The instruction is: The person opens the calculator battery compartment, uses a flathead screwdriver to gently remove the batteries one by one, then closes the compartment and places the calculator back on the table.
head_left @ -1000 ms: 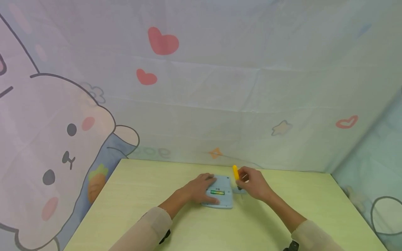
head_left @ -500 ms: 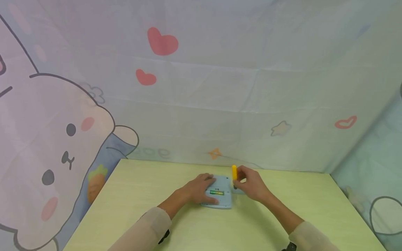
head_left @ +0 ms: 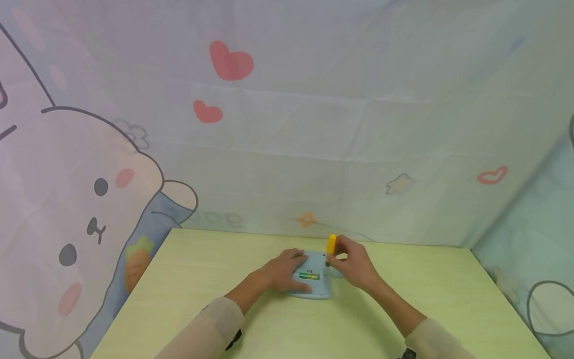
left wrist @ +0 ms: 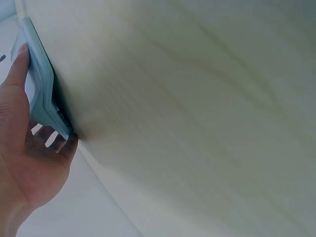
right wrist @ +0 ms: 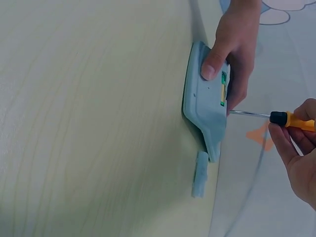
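A light-blue calculator (head_left: 319, 287) lies back side up on the table, a green battery (head_left: 309, 275) showing in its uncovered slot. Across its left part my left hand (head_left: 282, 271) holds it, thumb on the back and fingers around the edge in the left wrist view (left wrist: 37, 163). My right hand (head_left: 356, 264) pinches a yellow screwdriver (head_left: 331, 243) by its handle, upright above the calculator's far right corner. Its metal shaft (right wrist: 249, 114) reaches the calculator in the right wrist view; whether the tip sits in a screw, I cannot tell.
A small light-blue cover piece (right wrist: 200, 175) lies on the table just right of the calculator. The pale wooden table (head_left: 215, 259) ends at a printed cloth backdrop (head_left: 287, 149) behind and a hanging cloth at the right.
My right hand has moved left with the screwdriver, from beside the calculator to above its far right corner. The left hand and calculator stay in place.
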`<action>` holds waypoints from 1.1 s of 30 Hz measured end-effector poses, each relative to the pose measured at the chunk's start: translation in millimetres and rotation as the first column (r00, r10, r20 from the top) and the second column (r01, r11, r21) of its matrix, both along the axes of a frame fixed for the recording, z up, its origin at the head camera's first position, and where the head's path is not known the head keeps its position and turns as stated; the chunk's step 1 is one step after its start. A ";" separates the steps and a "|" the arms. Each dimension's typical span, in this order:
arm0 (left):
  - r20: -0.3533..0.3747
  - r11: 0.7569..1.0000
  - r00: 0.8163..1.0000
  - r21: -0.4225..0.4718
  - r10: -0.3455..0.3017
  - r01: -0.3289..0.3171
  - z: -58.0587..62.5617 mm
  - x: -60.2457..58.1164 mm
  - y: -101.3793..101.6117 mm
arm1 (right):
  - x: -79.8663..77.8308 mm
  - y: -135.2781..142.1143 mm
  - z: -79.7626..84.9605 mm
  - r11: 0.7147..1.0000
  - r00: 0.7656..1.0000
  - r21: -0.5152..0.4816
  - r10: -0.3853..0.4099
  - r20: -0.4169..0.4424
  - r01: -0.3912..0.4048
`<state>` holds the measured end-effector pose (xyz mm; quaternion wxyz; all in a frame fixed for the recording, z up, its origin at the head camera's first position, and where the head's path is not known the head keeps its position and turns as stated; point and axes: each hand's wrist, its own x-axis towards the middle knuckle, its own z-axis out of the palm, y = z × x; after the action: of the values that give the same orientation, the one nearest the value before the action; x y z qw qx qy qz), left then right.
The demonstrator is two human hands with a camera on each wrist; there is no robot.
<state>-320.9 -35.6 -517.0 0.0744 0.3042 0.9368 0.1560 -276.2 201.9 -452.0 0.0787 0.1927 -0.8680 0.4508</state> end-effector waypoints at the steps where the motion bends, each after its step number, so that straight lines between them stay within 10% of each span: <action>1: 0.000 1.000 1.000 0.000 0.000 0.000 -0.3 -0.3 0.0 | -0.9 -0.4 -0.8 1.000 1.000 -0.013 -0.004 0.002 0.004; 33: 0.013 0.999 0.999 -0.013 0.043 -0.043 4.7 -11.7 6.3 | -17.6 -9.3 -17.9 0.994 0.996 -0.103 -0.040 -0.074 0.033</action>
<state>-332.6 -29.4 -512.4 0.0789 0.2824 0.9436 0.1537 -293.8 192.5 -470.0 0.1295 0.1894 -0.8437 0.4853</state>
